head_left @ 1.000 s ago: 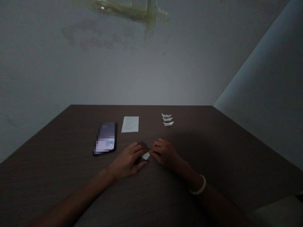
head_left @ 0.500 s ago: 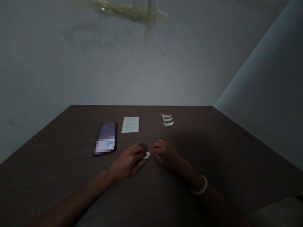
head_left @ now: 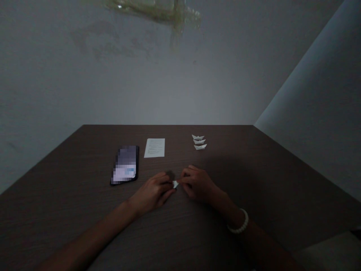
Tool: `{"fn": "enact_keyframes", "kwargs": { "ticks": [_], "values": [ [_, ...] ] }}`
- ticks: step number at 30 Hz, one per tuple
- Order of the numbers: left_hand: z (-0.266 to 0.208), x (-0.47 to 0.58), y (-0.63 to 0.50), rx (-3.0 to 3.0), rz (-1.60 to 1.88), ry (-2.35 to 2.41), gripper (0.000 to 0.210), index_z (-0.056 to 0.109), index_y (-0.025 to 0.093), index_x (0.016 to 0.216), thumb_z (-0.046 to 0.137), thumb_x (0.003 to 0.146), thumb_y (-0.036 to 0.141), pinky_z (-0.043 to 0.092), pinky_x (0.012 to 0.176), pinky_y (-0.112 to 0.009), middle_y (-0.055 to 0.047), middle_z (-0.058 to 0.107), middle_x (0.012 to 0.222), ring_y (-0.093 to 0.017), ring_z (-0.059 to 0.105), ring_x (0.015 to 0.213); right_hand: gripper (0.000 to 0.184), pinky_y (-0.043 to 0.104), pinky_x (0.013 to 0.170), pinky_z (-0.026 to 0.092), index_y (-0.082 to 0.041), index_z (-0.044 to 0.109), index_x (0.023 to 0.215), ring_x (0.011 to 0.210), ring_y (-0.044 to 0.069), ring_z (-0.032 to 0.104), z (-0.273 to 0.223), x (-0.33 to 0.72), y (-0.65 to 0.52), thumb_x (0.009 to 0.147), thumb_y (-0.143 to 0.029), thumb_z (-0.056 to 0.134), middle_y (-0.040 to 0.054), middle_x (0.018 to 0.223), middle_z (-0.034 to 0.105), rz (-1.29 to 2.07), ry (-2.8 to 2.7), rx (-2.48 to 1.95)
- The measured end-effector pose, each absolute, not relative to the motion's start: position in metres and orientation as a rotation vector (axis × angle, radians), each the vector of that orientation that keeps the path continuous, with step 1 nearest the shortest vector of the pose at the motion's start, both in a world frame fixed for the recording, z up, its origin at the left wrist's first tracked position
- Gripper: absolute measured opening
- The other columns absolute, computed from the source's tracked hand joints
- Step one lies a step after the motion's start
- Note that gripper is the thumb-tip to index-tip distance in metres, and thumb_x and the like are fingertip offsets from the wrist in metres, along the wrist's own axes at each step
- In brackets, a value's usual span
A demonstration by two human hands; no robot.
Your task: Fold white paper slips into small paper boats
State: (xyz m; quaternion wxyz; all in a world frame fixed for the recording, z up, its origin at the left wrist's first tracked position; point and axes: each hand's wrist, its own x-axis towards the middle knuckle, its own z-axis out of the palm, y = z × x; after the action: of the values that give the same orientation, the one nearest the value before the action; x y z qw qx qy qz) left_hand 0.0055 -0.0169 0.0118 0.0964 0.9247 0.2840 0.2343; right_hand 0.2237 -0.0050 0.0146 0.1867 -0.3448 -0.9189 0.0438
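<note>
A small piece of folded white paper [head_left: 175, 184] is between my two hands, low over the table. My left hand [head_left: 155, 190] pinches its left side between thumb and fingers. From the right, my right hand [head_left: 196, 182] has its bent fingers closed at the paper's other end, and its fingertips partly cover it. Beyond my hands, three white folded paper boats [head_left: 199, 142] sit in a short column, one behind another.
A dark-edged phone [head_left: 125, 165], its screen blurred out, lies left of my hands. Beside it is a small stack of printed paper sheets [head_left: 155, 148]. The brown table [head_left: 84, 150] meets a stained grey wall [head_left: 141, 82] at the back.
The folded paper has turned slightly between my fingers and shows a different outline. My right fingers have shifted a little; the boats, phone and sheets stay in place.
</note>
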Motion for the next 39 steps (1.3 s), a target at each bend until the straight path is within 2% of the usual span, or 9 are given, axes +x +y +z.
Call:
{"fn": "enact_keyframes", "kwargs": {
  "ticks": [8,19,26,32,39],
  "values": [
    [0.013,0.007,-0.018,2.782,0.660,0.838,0.025,0.068,0.015,0.081,0.046,0.094,0.018,0.050,0.072,-0.033,-0.006,0.062,0.077,-0.018,0.059,0.078,0.028,0.028,0.070,0.037,-0.025,0.069,0.099,0.086,0.018,0.047,0.018,0.221,-0.010,0.079,-0.010,0.056,0.0042,0.095,0.057,0.158,-2.591,-0.960],
    [0.016,0.009,-0.020,2.814,0.642,0.877,0.027,0.069,0.014,0.086,0.045,0.095,0.020,0.051,0.075,-0.034,-0.007,0.064,0.080,-0.018,0.060,0.079,0.021,0.029,0.072,0.039,-0.022,0.071,0.094,0.087,0.018,0.048,0.020,0.214,-0.016,0.081,-0.014,0.058,0.0052,0.091,0.056,0.169,-2.515,-1.115],
    [0.016,0.009,-0.020,2.793,0.674,0.900,0.028,0.068,0.014,0.078,0.046,0.094,0.022,0.052,0.073,-0.033,-0.006,0.063,0.078,-0.018,0.059,0.078,0.017,0.029,0.070,0.039,-0.022,0.073,0.086,0.085,0.018,0.048,0.023,0.216,-0.016,0.079,-0.014,0.059,0.0046,0.086,0.057,0.149,-2.482,-1.219],
    [0.014,0.008,-0.019,2.799,0.687,0.887,0.023,0.068,0.015,0.092,0.047,0.095,0.023,0.051,0.082,-0.037,-0.007,0.068,0.086,-0.020,0.061,0.088,0.017,0.029,0.067,0.039,-0.022,0.073,0.084,0.084,0.018,0.049,0.022,0.216,-0.015,0.078,-0.014,0.059,0.0041,0.084,0.059,0.138,-2.470,-1.220],
    [0.013,0.008,-0.021,2.938,0.657,0.936,0.029,0.069,0.016,0.082,0.045,0.095,0.026,0.049,0.074,-0.034,-0.006,0.068,0.076,-0.019,0.059,0.076,0.018,0.028,0.068,0.040,-0.024,0.073,0.087,0.085,0.018,0.049,0.022,0.215,-0.015,0.079,-0.015,0.060,0.0046,0.085,0.059,0.123,-2.475,-1.251]
  ]
}}
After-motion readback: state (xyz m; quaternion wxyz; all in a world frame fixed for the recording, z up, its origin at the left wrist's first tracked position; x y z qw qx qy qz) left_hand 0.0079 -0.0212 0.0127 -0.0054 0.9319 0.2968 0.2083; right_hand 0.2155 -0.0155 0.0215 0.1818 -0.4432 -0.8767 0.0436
